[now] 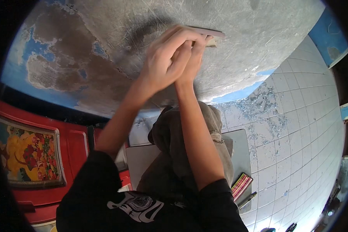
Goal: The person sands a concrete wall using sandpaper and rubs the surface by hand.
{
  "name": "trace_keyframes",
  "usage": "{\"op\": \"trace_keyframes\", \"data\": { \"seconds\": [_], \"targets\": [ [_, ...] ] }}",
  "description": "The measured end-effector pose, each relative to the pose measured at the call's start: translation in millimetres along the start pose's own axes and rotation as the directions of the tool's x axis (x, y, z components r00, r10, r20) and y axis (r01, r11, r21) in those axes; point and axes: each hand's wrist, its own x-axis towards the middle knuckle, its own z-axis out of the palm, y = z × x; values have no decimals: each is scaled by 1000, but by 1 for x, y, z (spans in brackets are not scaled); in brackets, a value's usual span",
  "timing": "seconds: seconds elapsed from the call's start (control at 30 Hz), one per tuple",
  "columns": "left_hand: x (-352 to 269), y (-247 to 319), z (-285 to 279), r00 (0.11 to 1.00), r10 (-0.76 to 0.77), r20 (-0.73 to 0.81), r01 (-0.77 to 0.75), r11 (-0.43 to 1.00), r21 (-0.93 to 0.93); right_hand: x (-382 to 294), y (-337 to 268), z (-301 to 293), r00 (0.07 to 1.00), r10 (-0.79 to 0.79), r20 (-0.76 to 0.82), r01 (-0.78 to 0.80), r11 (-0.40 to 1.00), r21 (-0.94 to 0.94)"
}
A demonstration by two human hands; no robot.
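Note:
A bare grey wall (243, 26), with blue paint left in patches, fills the upper part of the view. My left hand (163, 55) lies over my right one, its fingers bent and somewhat blurred. Under it my right hand (192, 62) grips a flat, thin tool with a pinkish-grey edge (211, 32) and a pale part below, which looks like a scraper or sanding block held against the wall. The fingers hide most of it. Whether my left fingers also grip the tool cannot be told.
Blue paint flakes (264, 101) lie scattered on the white tiled floor (298, 139). A grey board or low table (240, 145) is under my legs, with a box of coloured pencils (241, 187) and a marker or knife (248, 200). A red cabinet (72, 136) stands at left.

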Motion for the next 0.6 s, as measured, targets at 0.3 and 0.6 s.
{"op": "trace_keyframes", "data": {
  "seconds": [0.3,0.6],
  "targets": [
    [-3,-51,-3,904,82,420,-96,995,14,6,-19,-23,1000,-8,20,8,999,36],
    [-45,-53,9,906,37,422,-292,776,559,-32,-32,-229,898,295,326,-257,954,-155]
  ]
}}
